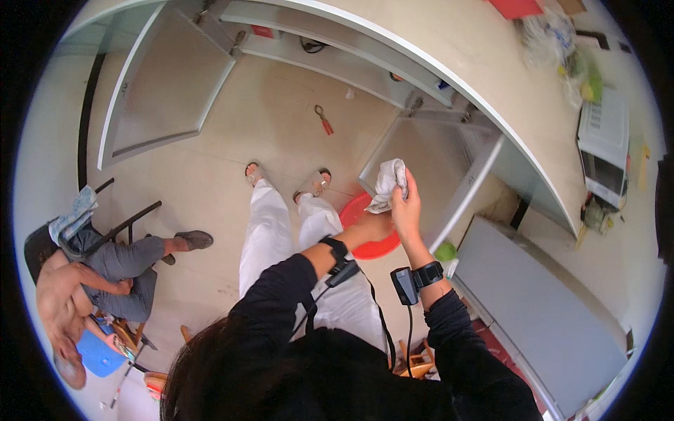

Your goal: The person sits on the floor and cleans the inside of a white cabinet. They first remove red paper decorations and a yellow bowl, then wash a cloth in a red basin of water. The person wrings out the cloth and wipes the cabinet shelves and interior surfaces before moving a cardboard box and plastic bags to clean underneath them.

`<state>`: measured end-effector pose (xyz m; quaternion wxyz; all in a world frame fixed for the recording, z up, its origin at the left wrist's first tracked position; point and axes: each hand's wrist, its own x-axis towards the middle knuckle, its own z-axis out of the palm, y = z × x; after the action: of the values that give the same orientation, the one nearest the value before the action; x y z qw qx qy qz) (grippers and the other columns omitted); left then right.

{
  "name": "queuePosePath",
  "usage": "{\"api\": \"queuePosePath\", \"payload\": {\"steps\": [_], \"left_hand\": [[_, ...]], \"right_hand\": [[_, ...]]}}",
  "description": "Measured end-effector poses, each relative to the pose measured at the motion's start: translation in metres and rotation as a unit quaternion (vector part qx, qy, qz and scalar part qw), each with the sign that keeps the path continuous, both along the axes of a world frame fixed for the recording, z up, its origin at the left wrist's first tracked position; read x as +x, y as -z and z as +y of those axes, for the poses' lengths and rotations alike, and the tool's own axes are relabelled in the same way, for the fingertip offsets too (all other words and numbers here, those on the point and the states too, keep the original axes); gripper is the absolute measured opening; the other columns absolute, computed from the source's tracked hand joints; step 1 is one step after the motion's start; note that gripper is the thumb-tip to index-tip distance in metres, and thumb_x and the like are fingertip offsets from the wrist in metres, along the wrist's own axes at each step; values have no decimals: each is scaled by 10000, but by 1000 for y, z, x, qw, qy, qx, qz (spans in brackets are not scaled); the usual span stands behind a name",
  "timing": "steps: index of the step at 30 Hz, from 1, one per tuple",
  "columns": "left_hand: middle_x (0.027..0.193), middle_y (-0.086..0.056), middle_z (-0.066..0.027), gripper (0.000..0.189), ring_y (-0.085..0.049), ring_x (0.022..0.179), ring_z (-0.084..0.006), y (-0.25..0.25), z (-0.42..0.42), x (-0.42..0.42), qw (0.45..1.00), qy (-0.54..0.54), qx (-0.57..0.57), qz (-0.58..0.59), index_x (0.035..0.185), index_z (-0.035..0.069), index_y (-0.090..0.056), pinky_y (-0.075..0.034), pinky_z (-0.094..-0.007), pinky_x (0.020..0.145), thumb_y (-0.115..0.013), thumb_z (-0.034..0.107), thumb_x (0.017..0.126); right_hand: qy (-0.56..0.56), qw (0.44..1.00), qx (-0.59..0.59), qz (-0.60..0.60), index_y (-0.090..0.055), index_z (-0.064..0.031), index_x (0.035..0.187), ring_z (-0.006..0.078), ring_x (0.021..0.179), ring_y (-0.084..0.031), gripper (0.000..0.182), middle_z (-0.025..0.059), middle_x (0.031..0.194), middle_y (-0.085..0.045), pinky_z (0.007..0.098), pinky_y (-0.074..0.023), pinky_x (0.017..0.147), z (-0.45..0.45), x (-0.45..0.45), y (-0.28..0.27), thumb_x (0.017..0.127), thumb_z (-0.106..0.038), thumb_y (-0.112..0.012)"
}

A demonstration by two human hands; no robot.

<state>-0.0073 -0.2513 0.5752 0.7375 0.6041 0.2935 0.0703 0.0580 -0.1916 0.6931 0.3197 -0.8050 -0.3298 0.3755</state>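
Note:
A crumpled whitish cloth (388,181) with dark smudges is gripped in my right hand (408,205), raised in front of an open frosted-glass cabinet door (421,152). My left hand (376,227) is just below the cloth, blurred, its fingers partly hidden behind my right hand. Whether those fingers hold the cloth cannot be told. Beneath both hands, a red plastic basin (371,253) rests on the tiled floor, its inside mostly covered by my arms. Each wrist wears a black strap with a small cabled device.
A second cabinet door (168,89) stands open at left. Red-handled pliers (324,121) lie on the floor. The pale countertop (463,68) carries plastic bags (547,39) and a microwave oven (603,147). A large grey box-like unit (542,305) is at right. A person (79,284) sits at left.

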Motion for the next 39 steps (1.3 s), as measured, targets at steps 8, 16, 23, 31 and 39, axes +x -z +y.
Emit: {"api": "queuePosePath", "payload": {"steps": [8,16,23,31,39], "left_hand": [[1056,-498,-121,561,-500,976,-263,34,130,-139,764,-329,-555,-13,1180,131,-385,-463,-491,730,-437,541,800],[846,-562,-73,352,-575,754,-214,182,148,-196,652,-494,-574,-40,976,105,-476,-493,-385,655,-503,416,815],[842,-561,-73,350,-574,750,-220,274,170,-191,630,-527,-569,-49,970,102,-462,-489,-390,665,-501,413,814],[836,-553,-90,358,-564,727,-240,351,164,-177,636,-500,-587,-42,976,100,-454,-484,-409,659,-488,417,813],[826,-555,-91,314,-563,727,-249,426,176,-172,609,-471,-631,-92,966,107,-461,-477,-439,653,-479,388,826]], "right_hand": [[-102,954,-160,230,-343,-8,1253,218,1095,-439,492,147,1186,-457,292,-358,894,37,-74,147,798,-141,-477],[-133,937,-185,264,-503,-37,1078,153,764,-569,259,72,904,-595,260,-454,666,89,-91,295,863,-172,-454],[-202,938,-275,65,-590,-59,917,190,722,-593,181,71,802,-630,289,-465,664,59,-36,464,766,-142,-532],[-339,899,-239,-139,-579,-40,966,262,796,-585,305,128,904,-611,330,-457,712,61,-21,538,747,-251,-586],[-241,851,-316,-345,-494,-20,1051,322,965,-489,439,178,1015,-516,410,-418,801,81,-20,599,716,-278,-610]]}}
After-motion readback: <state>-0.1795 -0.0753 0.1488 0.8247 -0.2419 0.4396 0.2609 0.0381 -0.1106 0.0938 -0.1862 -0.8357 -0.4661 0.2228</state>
